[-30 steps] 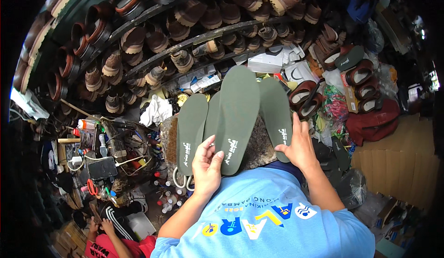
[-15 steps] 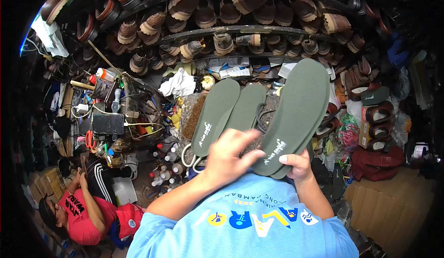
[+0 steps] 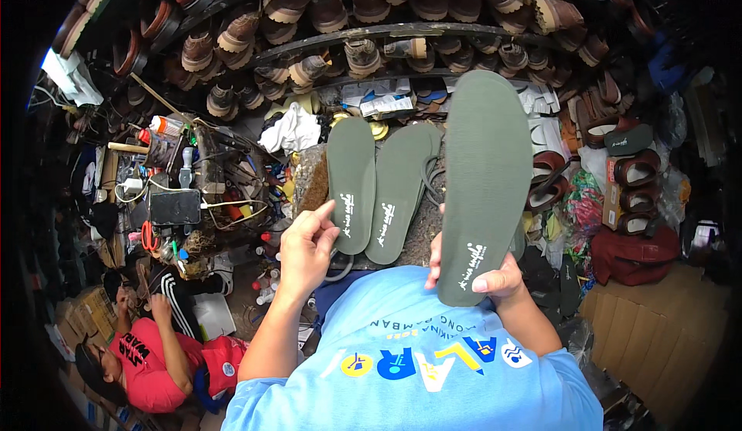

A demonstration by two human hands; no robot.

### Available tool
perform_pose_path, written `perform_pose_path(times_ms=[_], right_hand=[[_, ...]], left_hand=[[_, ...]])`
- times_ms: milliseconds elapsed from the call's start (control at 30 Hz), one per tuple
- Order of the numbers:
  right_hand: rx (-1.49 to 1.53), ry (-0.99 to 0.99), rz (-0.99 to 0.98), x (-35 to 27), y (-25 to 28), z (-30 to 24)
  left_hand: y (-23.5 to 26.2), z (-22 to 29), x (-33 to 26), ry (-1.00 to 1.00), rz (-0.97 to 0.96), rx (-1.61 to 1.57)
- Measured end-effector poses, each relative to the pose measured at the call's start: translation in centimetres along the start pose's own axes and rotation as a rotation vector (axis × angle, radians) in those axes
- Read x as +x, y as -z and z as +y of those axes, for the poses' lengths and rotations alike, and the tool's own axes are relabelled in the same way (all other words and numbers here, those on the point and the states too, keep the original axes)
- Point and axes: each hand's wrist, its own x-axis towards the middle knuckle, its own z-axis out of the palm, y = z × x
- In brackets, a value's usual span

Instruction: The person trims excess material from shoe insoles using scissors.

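Insole (image 3: 487, 176), long, matte green, clasped in my right grip (image 3: 501, 280).
Nine o'clock: I can't tell if my left grip (image 3: 306, 249) pinches another insole (image 3: 352, 172).

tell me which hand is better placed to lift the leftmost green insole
Probably the left hand: it is at the edge of the leftmost insole, while the right hand, farther off, grips another insole.

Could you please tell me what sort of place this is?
It looks like a shoe workshop, perhaps for making or repair. Rows of brown shoes line the back, green insoles lie side by side, and the right hand holds another insole.
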Motion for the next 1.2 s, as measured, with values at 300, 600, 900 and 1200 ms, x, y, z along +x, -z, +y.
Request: perform_pose_path(times_ms=[300, 600, 900, 1200], right_hand=[[0.021, 0.068, 0.02, 2.7, 0.5, -0.9], [0.096, 0.296, 0.042, 5.6, 2.2, -2.8], [0.182, 0.282, -0.042, 7.1, 0.7, -2.3], [-0.032, 0.285, -0.049, 6.9, -0.8, -1.8]], left_hand=[[-0.2, -0.4, -5.6, -0.09, -0.107, 0.594], [10.0, -1.8, -5.9, 0.262, -0.505, 0.449], [5.2, 3.4, -4.6, 0.189, -0.097, -0.517], [-5.9, 10.1, 0.2, 0.137, -0.22, -0.992]])
